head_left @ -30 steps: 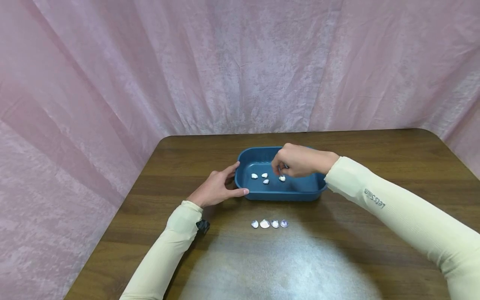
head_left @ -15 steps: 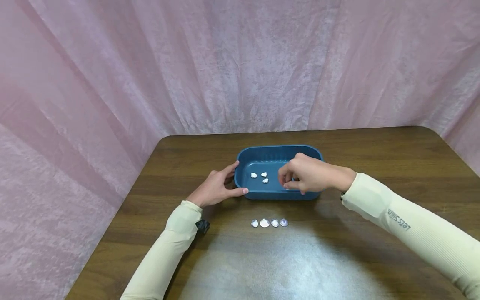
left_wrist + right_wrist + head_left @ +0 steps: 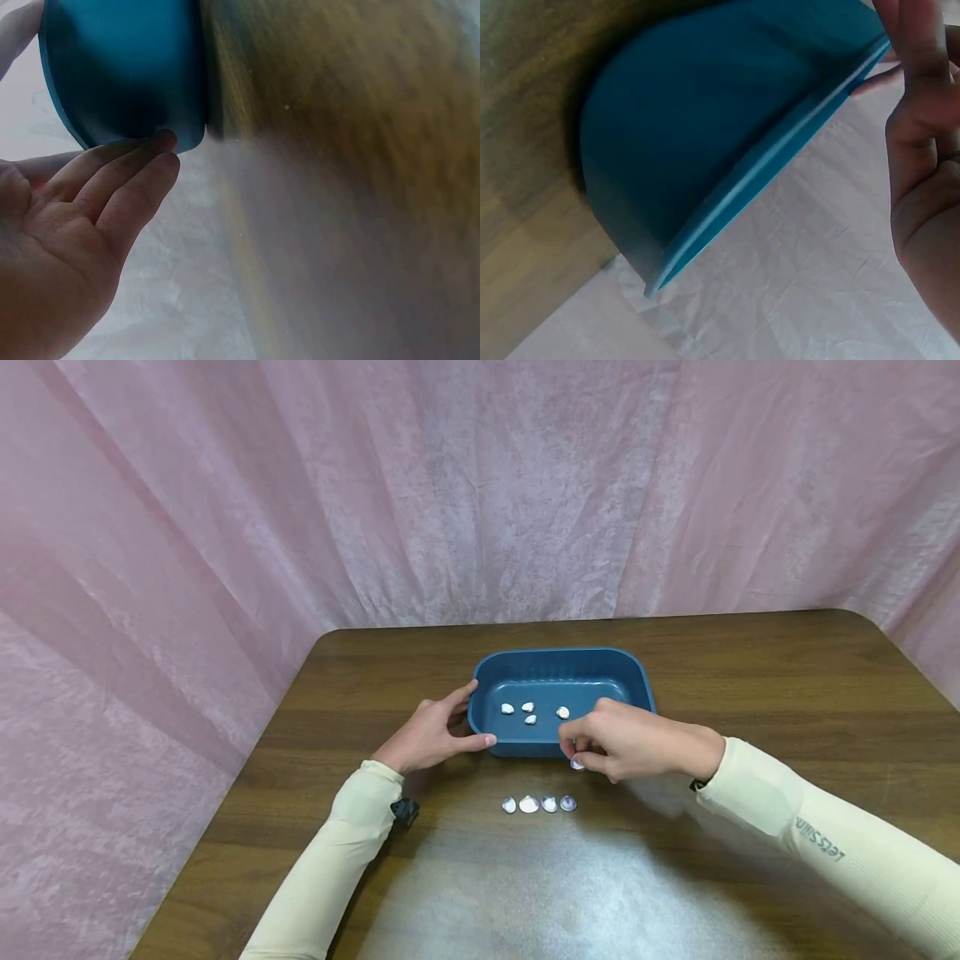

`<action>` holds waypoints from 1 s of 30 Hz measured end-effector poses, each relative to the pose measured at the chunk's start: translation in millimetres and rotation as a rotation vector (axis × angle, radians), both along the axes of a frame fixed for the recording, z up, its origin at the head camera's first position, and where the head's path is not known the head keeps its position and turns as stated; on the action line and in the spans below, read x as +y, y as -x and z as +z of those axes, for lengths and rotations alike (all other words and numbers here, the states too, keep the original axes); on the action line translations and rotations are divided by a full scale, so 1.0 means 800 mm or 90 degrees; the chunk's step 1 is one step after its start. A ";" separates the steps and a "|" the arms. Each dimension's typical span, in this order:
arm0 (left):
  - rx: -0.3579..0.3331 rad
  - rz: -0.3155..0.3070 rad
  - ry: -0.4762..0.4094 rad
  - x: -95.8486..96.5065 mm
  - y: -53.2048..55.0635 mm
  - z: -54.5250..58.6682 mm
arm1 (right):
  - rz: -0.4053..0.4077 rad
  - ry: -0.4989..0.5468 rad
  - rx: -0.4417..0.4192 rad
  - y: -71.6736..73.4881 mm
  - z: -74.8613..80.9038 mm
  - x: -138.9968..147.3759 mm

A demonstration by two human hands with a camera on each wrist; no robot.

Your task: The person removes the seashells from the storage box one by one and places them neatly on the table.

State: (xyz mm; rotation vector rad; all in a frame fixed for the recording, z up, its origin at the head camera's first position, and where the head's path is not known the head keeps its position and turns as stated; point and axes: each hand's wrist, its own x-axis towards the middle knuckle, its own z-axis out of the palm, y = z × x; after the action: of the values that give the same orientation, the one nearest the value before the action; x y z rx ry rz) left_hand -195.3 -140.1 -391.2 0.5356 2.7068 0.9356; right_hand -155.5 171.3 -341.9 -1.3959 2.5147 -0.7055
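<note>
My right hand (image 3: 626, 743) pinches a small seashell (image 3: 577, 765) between thumb and fingertips, just in front of the near wall of a blue basin (image 3: 558, 653). In the right wrist view the fingers are partly cut off at the edge, and that shell is out of sight. My left hand (image 3: 433, 735) rests spread against the basin's left end, thumb at the front corner and forefinger at the rim behind. Its fingers (image 3: 139, 191) lie nearly straight along the basin's wall in the left wrist view. Several white shells lie on the basin floor, among them a shell (image 3: 562, 713) standing apart to the right.
Several shells stand in a short row on the wooden table (image 3: 405, 652), in front of the basin, with a purplish shell (image 3: 568, 803) at the row's right end. Pink curtain (image 3: 480, 493) hangs behind the table. A small black device (image 3: 406, 811) sits at the left wrist.
My right hand has come from inside the basin over its front wall toward me, now with a shell showing in its fingertips. My left hand has kept its place on the basin.
</note>
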 end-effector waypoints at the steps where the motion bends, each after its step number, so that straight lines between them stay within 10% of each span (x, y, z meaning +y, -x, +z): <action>1: -0.001 0.000 -0.002 0.000 0.000 0.000 | 0.002 -0.004 0.013 -0.002 -0.002 0.000; 30: -0.001 -0.003 -0.005 0.003 0.000 0.002 | -0.018 -0.088 0.175 -0.025 -0.060 -0.003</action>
State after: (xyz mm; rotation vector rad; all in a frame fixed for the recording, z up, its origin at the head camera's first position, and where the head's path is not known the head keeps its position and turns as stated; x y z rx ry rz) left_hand -195.4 -138.0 -389.8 0.5429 2.7003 0.9461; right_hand -135.4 169.2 -390.1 -1.5017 2.7323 -0.3552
